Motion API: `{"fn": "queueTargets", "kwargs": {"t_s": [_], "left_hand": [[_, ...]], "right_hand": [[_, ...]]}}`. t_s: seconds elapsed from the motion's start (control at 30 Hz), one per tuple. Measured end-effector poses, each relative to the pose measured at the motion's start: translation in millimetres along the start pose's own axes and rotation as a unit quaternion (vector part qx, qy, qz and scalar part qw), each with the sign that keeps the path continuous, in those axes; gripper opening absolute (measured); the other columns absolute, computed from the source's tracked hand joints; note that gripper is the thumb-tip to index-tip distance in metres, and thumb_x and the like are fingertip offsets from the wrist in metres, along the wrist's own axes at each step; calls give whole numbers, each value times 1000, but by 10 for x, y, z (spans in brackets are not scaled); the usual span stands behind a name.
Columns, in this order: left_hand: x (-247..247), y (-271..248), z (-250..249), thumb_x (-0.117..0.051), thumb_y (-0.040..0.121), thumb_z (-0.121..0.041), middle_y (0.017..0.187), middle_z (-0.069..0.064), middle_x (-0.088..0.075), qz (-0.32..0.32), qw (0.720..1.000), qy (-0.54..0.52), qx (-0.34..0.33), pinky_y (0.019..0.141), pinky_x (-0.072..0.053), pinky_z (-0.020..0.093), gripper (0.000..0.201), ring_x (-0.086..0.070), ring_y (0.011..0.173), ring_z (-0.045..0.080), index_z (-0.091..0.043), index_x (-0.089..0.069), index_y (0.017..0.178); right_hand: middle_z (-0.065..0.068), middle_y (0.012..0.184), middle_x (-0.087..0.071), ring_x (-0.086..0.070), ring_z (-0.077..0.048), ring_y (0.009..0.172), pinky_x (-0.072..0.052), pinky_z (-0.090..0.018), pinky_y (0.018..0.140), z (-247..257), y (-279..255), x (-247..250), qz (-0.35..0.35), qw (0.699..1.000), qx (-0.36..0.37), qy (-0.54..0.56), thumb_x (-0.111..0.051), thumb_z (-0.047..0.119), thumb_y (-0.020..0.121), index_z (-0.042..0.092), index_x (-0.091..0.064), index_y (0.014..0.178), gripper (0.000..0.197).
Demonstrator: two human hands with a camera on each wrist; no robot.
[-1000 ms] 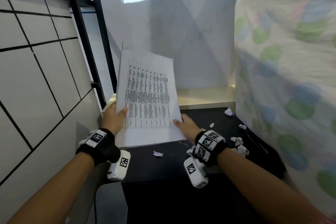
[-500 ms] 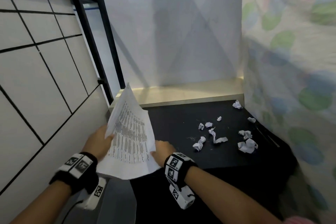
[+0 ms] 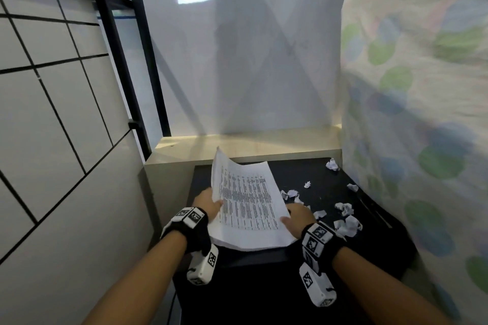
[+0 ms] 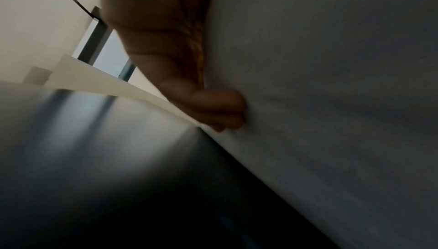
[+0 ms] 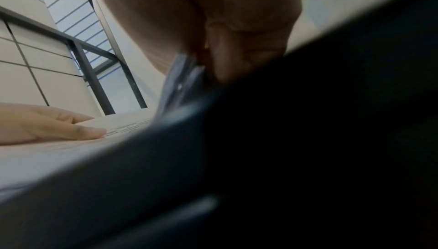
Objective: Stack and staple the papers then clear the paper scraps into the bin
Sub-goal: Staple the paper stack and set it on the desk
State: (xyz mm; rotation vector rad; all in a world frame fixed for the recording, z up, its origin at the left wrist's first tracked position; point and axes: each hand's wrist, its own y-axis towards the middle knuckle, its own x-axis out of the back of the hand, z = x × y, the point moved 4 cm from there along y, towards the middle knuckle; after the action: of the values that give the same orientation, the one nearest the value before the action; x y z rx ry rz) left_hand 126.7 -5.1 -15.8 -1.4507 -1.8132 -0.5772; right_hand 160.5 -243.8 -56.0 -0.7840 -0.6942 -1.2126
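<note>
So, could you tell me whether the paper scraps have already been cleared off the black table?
No, the scraps lie scattered on the table, to the right of the papers.

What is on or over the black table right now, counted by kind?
Hands: 2, left hand and right hand, both gripping the stack
Stack of printed papers: 1
Paper scraps: 7 clumps showing; some touch, others may be hidden
Total: 10
</note>
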Motion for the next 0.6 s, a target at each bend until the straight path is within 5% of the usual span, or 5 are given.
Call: {"fn": "queueTargets", "kwargs": {"t_s": [0.13, 0.27, 0.6], "left_hand": [[162, 26, 32, -51, 97, -19, 130, 19, -57, -17, 999, -28, -19, 96, -46, 38, 37, -56, 118, 34, -1, -50, 129], [353, -17, 368, -51, 96, -16, 126, 19, -60, -22, 999, -25, 16, 91, -45, 33, 36, -58, 114, 34, 1, -52, 128], [248, -29, 597, -53, 95, -30, 129, 11, -61, 61, 995, 65, 51, 96, -45, 34, 42, -59, 117, 27, -7, -53, 130]], "right_hand": [[-4, 124, -66, -59, -25, 114, -43, -23, 92, 235, -194, 113, -41, 994, 73, 66, -51, 12, 91, 16, -60, 124, 34], [-9, 123, -66, -60, -28, 113, -47, -29, 95, 533, -268, -138, -28, 991, 110, 66, -51, 14, 91, 14, -59, 122, 32], [-12, 120, -65, -61, -30, 110, -51, -34, 92, 403, -117, -318, 18, 1000, 11, -8, -51, 24, 91, 6, -59, 116, 32]]}}
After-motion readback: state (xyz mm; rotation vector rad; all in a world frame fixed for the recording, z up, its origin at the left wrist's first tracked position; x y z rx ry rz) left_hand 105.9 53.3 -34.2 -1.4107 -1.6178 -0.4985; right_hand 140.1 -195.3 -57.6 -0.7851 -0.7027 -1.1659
